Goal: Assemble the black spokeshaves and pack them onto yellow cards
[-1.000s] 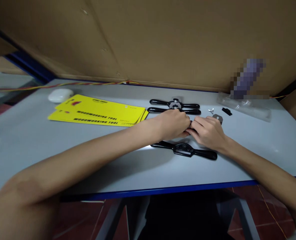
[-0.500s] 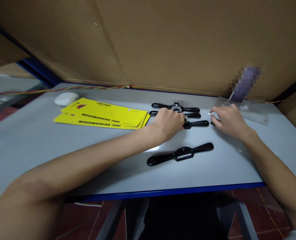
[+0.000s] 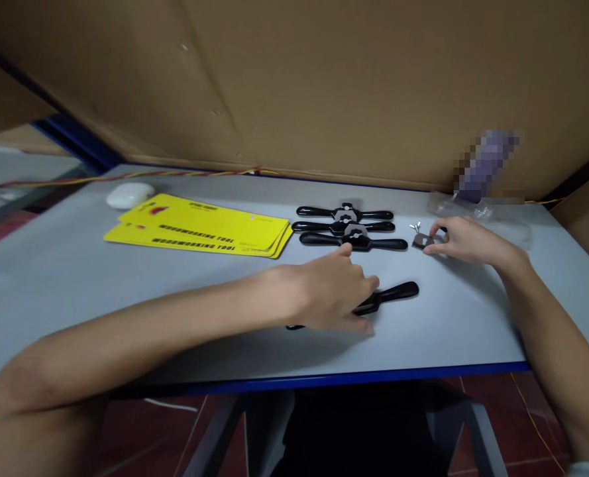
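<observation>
Left hand [image 3: 336, 295] down flat over the near black spokeshave body [image 3: 391, 293], fingers loosely curled on its middle, grip unclear. Right hand [image 3: 460, 240] pinching a small grey blade [image 3: 421, 241] between thumb and fingertips, just right of three finished spokeshaves [image 3: 346, 228] lined up behind that body. Wing screw [image 3: 415, 227] beside the blade. Yellow cards [image 3: 199, 225] far left of the body.

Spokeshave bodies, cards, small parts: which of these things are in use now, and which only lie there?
In use:
left hand on the near spokeshave body
right hand at the small metal blade, wing screw beside it

Lying about:
three spokeshaves in a row
yellow cards
white case
clear bag
</observation>
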Motion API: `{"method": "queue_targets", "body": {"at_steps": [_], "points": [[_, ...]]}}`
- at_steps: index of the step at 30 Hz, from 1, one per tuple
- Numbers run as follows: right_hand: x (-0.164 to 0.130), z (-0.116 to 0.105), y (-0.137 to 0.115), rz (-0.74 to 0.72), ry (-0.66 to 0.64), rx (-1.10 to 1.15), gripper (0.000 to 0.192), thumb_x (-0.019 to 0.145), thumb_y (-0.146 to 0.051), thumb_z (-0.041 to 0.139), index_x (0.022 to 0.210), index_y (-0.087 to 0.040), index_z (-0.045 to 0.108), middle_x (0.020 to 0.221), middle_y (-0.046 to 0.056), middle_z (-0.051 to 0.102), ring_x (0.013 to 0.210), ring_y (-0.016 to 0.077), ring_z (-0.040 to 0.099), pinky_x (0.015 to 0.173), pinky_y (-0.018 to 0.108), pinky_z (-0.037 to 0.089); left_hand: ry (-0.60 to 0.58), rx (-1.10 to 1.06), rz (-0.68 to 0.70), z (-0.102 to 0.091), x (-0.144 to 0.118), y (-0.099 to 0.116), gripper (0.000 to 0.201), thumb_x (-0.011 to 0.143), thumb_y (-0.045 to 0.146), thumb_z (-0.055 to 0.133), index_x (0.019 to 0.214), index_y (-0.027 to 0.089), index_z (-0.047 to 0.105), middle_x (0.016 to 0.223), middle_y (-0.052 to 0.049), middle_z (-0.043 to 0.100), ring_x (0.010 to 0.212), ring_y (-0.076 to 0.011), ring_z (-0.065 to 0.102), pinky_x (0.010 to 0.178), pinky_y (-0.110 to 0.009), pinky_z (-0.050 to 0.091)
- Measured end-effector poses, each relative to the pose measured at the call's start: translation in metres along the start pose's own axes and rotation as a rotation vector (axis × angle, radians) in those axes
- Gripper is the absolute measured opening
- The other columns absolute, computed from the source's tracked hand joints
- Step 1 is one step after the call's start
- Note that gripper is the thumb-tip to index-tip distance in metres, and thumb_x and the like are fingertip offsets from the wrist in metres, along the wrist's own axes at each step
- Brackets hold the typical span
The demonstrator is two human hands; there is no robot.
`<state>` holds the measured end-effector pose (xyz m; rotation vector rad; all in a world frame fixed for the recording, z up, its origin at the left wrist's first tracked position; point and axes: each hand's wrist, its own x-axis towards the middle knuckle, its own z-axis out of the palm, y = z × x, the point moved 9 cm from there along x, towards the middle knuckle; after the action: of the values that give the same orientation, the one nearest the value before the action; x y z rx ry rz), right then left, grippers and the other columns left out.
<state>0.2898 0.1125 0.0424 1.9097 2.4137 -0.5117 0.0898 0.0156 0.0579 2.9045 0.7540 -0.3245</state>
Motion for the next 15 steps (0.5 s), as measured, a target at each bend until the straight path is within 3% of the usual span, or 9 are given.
{"method": "queue_targets", "body": {"at_steps": [3,7,15], "points": [[0.000,0.004,-0.010,-0.052,-0.041,0.070,0.042,0.080,-0.056,0.074,0.106,-0.022,0.069,0.068,-0.001,0.066,0.060,0.0188,0.055,0.062,0.034,0.038,-0.028,-0.119,-0.051,0.007,0.002,-0.015,0.038,0.088,0.057,0.078,0.091,0.019,0.075,0.058,-0.001,0.065,0.055,-0.0188,0.058,0.078,-0.034,0.044],[-0.003,0.014,-0.021,-0.107,-0.141,0.144,0.041,0.074,-0.053,0.080,0.100,-0.024,0.068,0.066,-0.004,0.063,0.059,0.0179,0.055,0.058,0.033,0.036,-0.147,-0.316,-0.042,0.017,0.013,-0.029,0.030,0.090,0.050,0.077,0.089,0.019,0.074,0.056,0.003,0.057,0.051,-0.0157,0.051,0.052,-0.027,0.031],[-0.006,0.019,-0.019,-0.067,-0.210,0.163,0.042,0.066,-0.052,0.085,0.092,-0.025,0.066,0.074,-0.002,0.063,0.064,0.0181,0.056,0.058,0.034,0.037,0.135,-0.149,-0.062,0.006,0.028,-0.044,0.033,0.097,0.045,0.066,0.107,0.014,0.072,0.075,-0.006,0.068,0.059,-0.0186,0.058,0.052,-0.028,0.031]]}}
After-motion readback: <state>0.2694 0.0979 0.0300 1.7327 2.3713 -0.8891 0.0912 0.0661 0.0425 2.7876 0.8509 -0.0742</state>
